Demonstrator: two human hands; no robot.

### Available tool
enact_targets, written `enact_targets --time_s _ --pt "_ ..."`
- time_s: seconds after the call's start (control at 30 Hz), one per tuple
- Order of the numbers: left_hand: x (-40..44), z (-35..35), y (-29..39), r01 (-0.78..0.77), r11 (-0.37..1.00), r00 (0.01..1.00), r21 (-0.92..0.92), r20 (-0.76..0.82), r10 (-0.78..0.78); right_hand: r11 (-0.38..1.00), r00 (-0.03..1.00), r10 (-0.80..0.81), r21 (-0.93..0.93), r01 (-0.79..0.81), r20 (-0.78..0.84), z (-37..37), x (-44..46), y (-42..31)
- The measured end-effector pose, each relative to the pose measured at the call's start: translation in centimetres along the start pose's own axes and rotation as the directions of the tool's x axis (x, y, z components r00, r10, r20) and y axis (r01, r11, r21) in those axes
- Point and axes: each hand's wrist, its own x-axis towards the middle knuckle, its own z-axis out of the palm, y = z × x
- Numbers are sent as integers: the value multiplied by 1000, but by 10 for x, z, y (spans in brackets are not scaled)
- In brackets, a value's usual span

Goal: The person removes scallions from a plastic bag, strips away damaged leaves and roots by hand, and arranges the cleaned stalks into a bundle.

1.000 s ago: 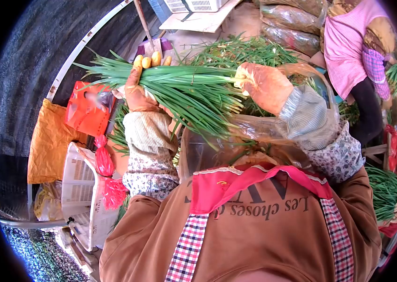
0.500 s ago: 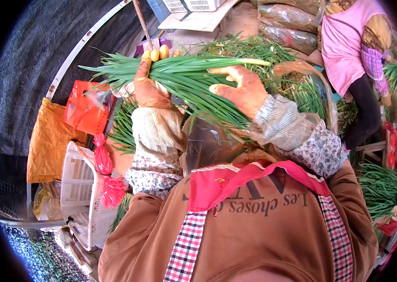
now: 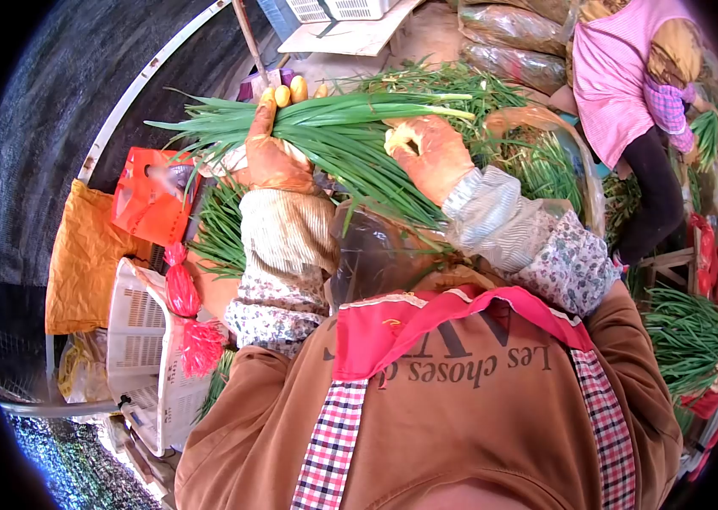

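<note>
My left hand (image 3: 278,166), at 11 o'clock, was clamped round a bunch of chive-like greens (image 3: 338,144), held aloft across 12 o'clock, its leaf tips (image 3: 193,127) fanning toward 10 and its pale stalk ends (image 3: 457,112) pointing toward 1. My right hand (image 3: 435,153), at 1 o'clock, was just below those ends, thumb and forefinger curled toward each other; whether they pinched a leaf I could not tell. Beyond it lay a heap of loose greens (image 3: 491,98). A red bag (image 3: 146,212) was between 9 and 10 o'clock, a white plastic crate (image 3: 134,319) and a tuft of red strips (image 3: 199,348) near 8. At 2 o'clock stood a co-worker (image 3: 618,85) in pink.
</note>
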Motion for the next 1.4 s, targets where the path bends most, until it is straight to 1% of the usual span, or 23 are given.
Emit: enact_targets --time_s 0.13,0.17,0.27,0.4,0.5,0.6,0.63,0.67,0.7,0.73,0.8,0.87,0.97,1.0,1.03,1.07,1.1,1.13,1.17,1.2,1.23,1.37,1.4 --pt "10 -15 7 -17 999 998 -45 59 20 954 974 14 296 54 -225 -5 -10 33" --pt "12 -16 10 -21 999 999 -45 28 22 896 966 134 444 -23 -222 -11 -14 39" --pt "14 -8 12 -56 998 997 -10 -49 56 971 967 130 226 -79 -218 -26 -23 42" --pt "26 -24 12 37 998 962 -41 274 -25 998 990 13 -63 -22 -141 -7 -19 33" --pt "15 -8 12 -51 989 999 140 26 47 992 991 -33 -125 17 -128 0 -17 30" --pt "29 -23 20 -26 992 1000 127 16 25 995 956 103 29 -99 -274 -6 -25 37" --pt "29 -21 23 -70 987 995 143 -63 80 907 920 320 354 -228 -228 -6 -24 47" --pt "31 -22 27 -66 981 994 184 -71 81 656 888 447 716 -239 -113 -11 -25 52" --pt "37 -24 32 -79 981 993 178 -74 93 271 859 510 937 -219 54 -18 -27 58" --pt "43 -28 37 -95 980 990 178 -84 111 56 887 462 998 -39 9 -8 -30 95" --pt "52 -41 45 -103 977 986 189 -107 125 -269 965 261 959 89 -16 -41 -32 126" --pt "71 -60 57 -133 973 986 189 -76 150 -44 910 409 994 100 -74 -74 -27 170" --pt "70 -44 49 -253 961 954 109 -138 266 420 679 681 906 -56 -274 -96 -2 200" --pt "64 -29 44 -276 951 938 137 -176 298 810 771 491 539 -232 -405 -90 5 183" --pt "60 -20 39 -291 942 923 164 -212 322 958 874 259 -4 -286 -411 -82 7 155" --pt "61 -16 36 -286 942 926 176 -201 319 810 956 56 -547 -211 -286 -73 7 122" --pt "61 -13 31 -278 942 931 186 -188 312 972 970 27 -221 -82 -241 -56 9 88" --pt "55 -2 24 -280 933 921 224 -212 327 972 981 -2 229 47 -195 -40 11 53" --pt "53 2 17 -272 931 918 242 -224 327 811 989 -31 574 111 -148 -24 13 19" --pt "53 3 11 -260 933 921 247 -226 316 934 958 -252 224 278 -137 -10 13 3" --pt "53 5 6 -250 936 925 250 -224 307 897 903 -411 -234 375 -128 -14 9 -29" --pt "34 27 -8 -122 901 917 416 -301 263 861 941 -328 -435 264 -78 13 11 -33" --pt "30 28 -8 -108 894 920 434 -299 256 932 958 -264 -285 223 -115 17 14 -24"
